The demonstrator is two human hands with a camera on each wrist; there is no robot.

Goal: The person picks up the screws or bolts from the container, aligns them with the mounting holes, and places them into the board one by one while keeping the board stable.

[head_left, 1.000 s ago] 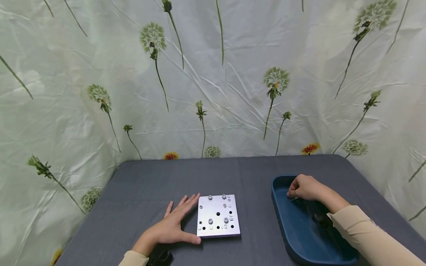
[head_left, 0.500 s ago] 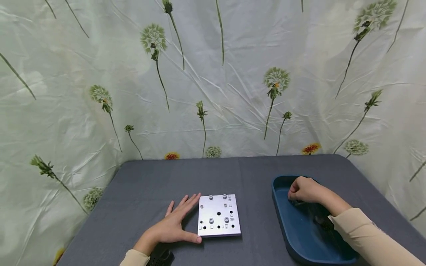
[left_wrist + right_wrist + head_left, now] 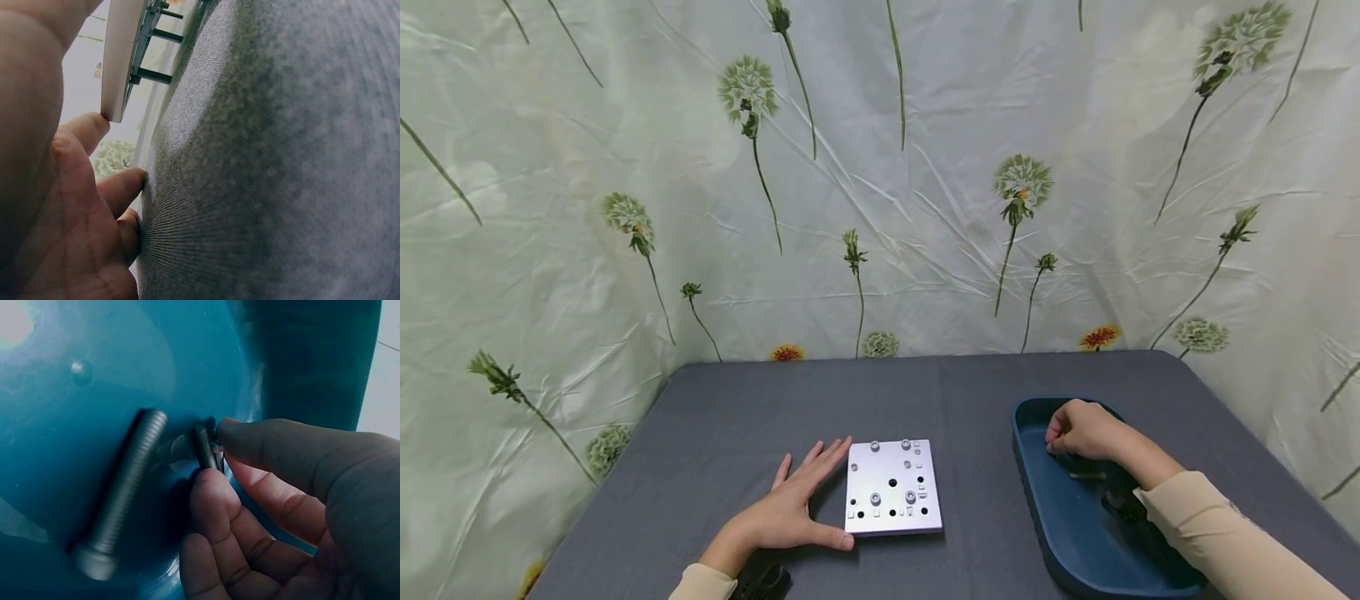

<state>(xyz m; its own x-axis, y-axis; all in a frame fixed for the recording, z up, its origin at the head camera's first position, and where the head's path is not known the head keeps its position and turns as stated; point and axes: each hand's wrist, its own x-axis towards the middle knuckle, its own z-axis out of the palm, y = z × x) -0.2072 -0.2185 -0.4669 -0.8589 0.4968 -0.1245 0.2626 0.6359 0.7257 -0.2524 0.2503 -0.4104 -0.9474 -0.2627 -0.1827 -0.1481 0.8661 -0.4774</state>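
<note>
My left hand (image 3: 793, 504) lies with fingers spread beside a silver metal plate (image 3: 893, 475), index fingertip and thumb at its left edge. Screw heads and holes dot the plate's top. In the left wrist view, threaded screw shanks (image 3: 154, 75) stick out from the plate's underside. Inside the blue tray (image 3: 1037, 517), my right hand (image 3: 1086, 429) has curled fingers. The right wrist view shows its thumb and index finger pinching at a small dark screw (image 3: 204, 447), with another small metal piece (image 3: 219, 456) against it. A larger socket-head bolt (image 3: 128, 484) lies loose on the tray floor.
A grey cloth-covered table (image 3: 820, 400) bears the plate and tray. The tray's raised rim surrounds the right hand. A flower-printed curtain (image 3: 925, 208) hangs behind the table. A black wrist device (image 3: 763, 583) sits below the left hand.
My right hand has shifted slightly left and toward me inside the tray, and the loose bolt now shows beneath it. The left hand and the plate stay in place.
</note>
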